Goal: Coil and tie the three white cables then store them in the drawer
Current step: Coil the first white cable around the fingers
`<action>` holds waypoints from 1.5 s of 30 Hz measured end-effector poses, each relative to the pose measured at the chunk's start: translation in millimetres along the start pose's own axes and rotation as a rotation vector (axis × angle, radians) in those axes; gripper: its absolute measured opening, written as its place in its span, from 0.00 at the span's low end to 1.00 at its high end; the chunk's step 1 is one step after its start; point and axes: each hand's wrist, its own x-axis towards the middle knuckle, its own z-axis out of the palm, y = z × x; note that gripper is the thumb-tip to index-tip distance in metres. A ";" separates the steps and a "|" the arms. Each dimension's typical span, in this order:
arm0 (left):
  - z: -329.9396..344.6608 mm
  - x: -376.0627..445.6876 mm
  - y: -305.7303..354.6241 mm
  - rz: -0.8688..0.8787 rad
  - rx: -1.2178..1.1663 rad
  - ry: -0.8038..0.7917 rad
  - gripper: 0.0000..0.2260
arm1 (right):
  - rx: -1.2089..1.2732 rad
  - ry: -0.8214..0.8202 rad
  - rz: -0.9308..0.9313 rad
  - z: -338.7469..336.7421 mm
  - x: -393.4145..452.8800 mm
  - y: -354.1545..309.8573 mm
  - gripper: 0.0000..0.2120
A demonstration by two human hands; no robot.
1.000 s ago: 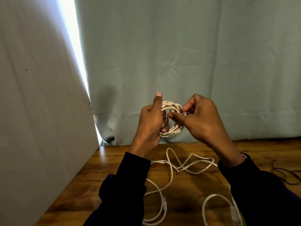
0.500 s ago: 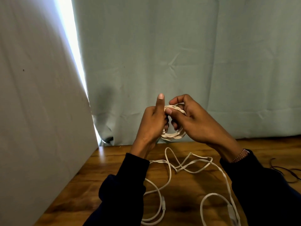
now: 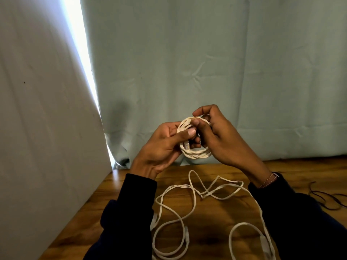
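Observation:
A small coil of white cable (image 3: 195, 153) hangs in the air above the wooden table (image 3: 216, 220), held between both hands. My left hand (image 3: 159, 149) grips the coil's left side, its thumb pressed across the windings, and a clear plug end shows just below the thumb. My right hand (image 3: 223, 136) pinches the top of the coil from the right with thumb and curled fingers. Loose white cables (image 3: 189, 207) lie tangled on the table below, with connectors near the front edge. How many loose cables there are I cannot tell.
A pale green curtain (image 3: 206, 62) hangs close behind the table. A white panel (image 3: 47, 119) stands along the left side. A thin dark cord (image 3: 326, 199) lies at the table's right edge.
My left hand turned palm-up and its thumb dropped from pointing upward onto the coil. My right hand slid up over the top of the coil. The loose cables stayed put.

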 end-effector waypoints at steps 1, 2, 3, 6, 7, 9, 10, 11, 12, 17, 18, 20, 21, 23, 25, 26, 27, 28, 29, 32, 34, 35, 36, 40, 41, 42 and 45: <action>0.0 0.7 -0.2 0.014 0.077 0.003 0.09 | 0.015 -0.010 0.020 -0.9 0.0 0.2 0.11; -0.4 1.2 -0.2 0.034 0.200 0.012 0.08 | 0.017 -0.022 0.031 -1.3 0.0 0.6 0.11; -0.7 1.6 0.7 0.051 0.329 0.019 0.08 | 0.003 -0.027 0.030 -1.2 0.1 1.3 0.10; -0.2 0.8 5.5 0.052 0.567 0.028 0.07 | -0.052 -0.007 0.019 1.1 0.4 3.0 0.09; -0.4 0.2 6.9 0.042 0.597 0.018 0.07 | -0.064 0.006 0.017 1.9 0.8 3.2 0.08; -2.5 -1.5 8.4 0.022 0.597 -0.005 0.10 | -0.072 0.045 0.015 1.7 1.3 3.3 0.09; -4.3 -2.3 8.2 0.014 0.566 -0.009 0.13 | -0.064 0.071 0.020 0.6 1.9 3.5 0.09; -5.4 -3.6 8.3 0.005 0.517 -0.006 0.15 | -0.051 0.097 0.027 -0.5 2.7 3.8 0.10; -5.7 -4.6 8.2 -0.003 0.463 -0.002 0.16 | -0.038 0.119 0.034 -1.3 3.3 4.3 0.10; 1.1 -0.5 1.5 0.003 0.371 0.040 0.13 | -0.011 0.196 0.064 3.5 5.0 10.0 0.10; 2.9 0.7 0.9 0.006 0.402 0.055 0.13 | -0.016 0.208 0.069 5.4 4.8 11.6 0.10; 6.9 2.3 0.1 0.005 0.491 0.084 0.12 | -0.026 0.237 0.083 8.2 5.0 14.3 0.11; 9.1 2.6 -0.2 -0.001 0.542 0.109 0.12 | -0.025 0.245 0.089 9.0 5.1 15.1 0.12; 13.4 2.9 -0.5 -0.007 0.645 0.161 0.11 | -0.009 0.247 0.097 11.0 5.2 16.1 0.11; 17.7 3.5 -1.0 -0.007 0.746 0.201 0.10 | -0.001 0.245 0.098 12.8 4.9 16.5 0.11; 20.1 3.6 -0.8 -0.012 0.795 0.218 0.10 | -0.007 0.244 0.094 13.5 4.6 16.7 0.10; 22.3 3.6 -0.6 -0.022 0.826 0.228 0.10 | -0.017 0.244 0.090 13.9 4.5 16.6 0.10; 23.7 3.8 -0.8 -0.035 0.827 0.228 0.10 | -0.028 0.245 0.085 13.9 4.5 16.2 0.10; 24.5 4.1 -1.4 -0.049 0.798 0.224 0.10 | -0.037 0.245 0.081 13.5 4.5 16.0 0.10; 22.2 3.3 -0.1 -0.086 0.628 0.204 0.08 | -0.033 0.215 0.096 10.9 5.0 15.1 0.10; 16.3 3.0 3.8 -0.092 0.487 0.186 0.08 | -0.028 0.168 0.090 9.1 4.3 13.6 0.10; 13.1 2.9 5.2 -0.097 0.374 0.172 0.11 | -0.030 0.130 0.076 8.6 3.8 12.6 0.10; 10.8 2.6 5.9 -0.121 0.234 0.165 0.16 | -0.030 0.084 0.061 8.5 3.0 11.2 0.10; 3.2 2.9 2.9 -0.200 -0.060 0.121 0.22 | -0.035 -0.048 0.026 6.9 0.0 7.9 0.10; 2.0 2.6 1.6 -0.208 -0.067 0.100 0.21 | -0.037 -0.074 0.022 5.2 -0.1 7.6 0.11; 1.4 1.8 1.8 -0.219 -0.079 0.074 0.19 | -0.034 -0.101 0.017 3.2 -0.3 7.6 0.12; -0.6 -0.7 5.8 -0.251 -0.121 0.033 0.17 | 0.002 -0.154 -0.007 2.8 -1.9 6.6 0.14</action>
